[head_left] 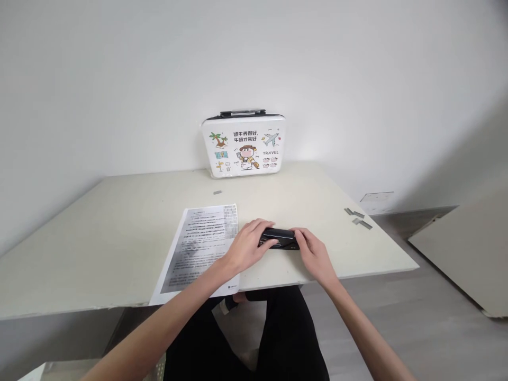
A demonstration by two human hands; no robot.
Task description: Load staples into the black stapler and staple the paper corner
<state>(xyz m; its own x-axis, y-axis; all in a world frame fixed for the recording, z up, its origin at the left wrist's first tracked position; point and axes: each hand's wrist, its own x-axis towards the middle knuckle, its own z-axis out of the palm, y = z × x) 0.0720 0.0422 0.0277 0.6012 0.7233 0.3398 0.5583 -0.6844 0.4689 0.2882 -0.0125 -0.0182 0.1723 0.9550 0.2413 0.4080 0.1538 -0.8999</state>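
A glossy black stapler (280,238) lies sideways near the table's front edge, held between both hands. My left hand (251,244) closes round its left end, thumb in front and fingers over the back. On its right end, my right hand (314,251) grips with the thumb on top; its other fingers are partly hidden. Printed paper sheets (200,248) lie just left of the stapler, and my left forearm crosses over their lower right part.
Several grey staple strips (359,219) lie near the table's right edge, and one short strip (217,192) sits behind the paper. A white cartoon-printed case (244,148) stands upright against the wall at the back of the table (99,238).
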